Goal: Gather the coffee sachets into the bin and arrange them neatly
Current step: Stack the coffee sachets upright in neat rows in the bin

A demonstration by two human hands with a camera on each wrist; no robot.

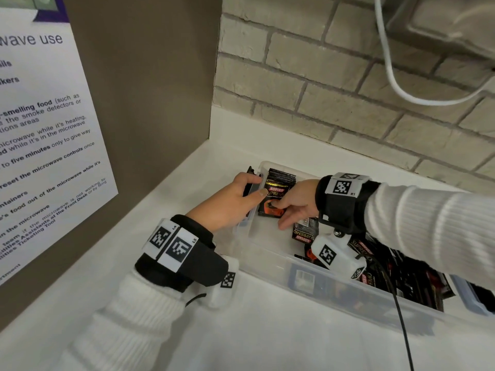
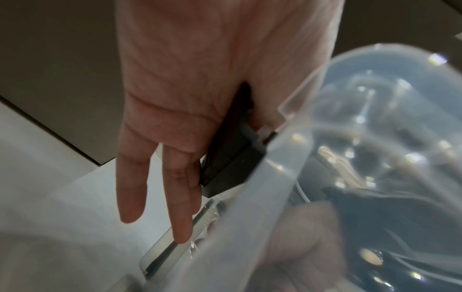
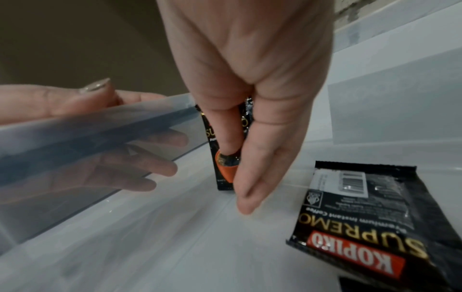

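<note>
Nearest, on the white counter (image 1: 241,344), sits a clear bin (image 1: 270,259), long side toward the person. Its near right part holds a loose heap of black sachets (image 1: 401,274), lying at all angles. One of them, a loose sachet (image 3: 360,213), lies flat on the bin floor, back side up, barcode showing, just beside the right hand (image 1: 297,202) but not touching it.

Further along, that right hand reaches down inside the bin's left end. Its fingers (image 3: 252,173) are straight and close together, pressed against the front of an upright stack of sachets (image 1: 278,191), which stands on edge against the end wall. Nothing is pinched; the fingers just push flat on the packet face.

The left hand (image 1: 227,202) clasps the bin's left end from outside: thumb hooked over the rim, fingers (image 2: 180,197) running down the outer wall next to a dark latch (image 2: 232,164).

Beyond the bin the counter meets a pale brick wall (image 1: 334,84), where a white cable (image 1: 396,84) hangs. On the brown panel to the left is a printed notice (image 1: 48,135) about microwave use.
</note>
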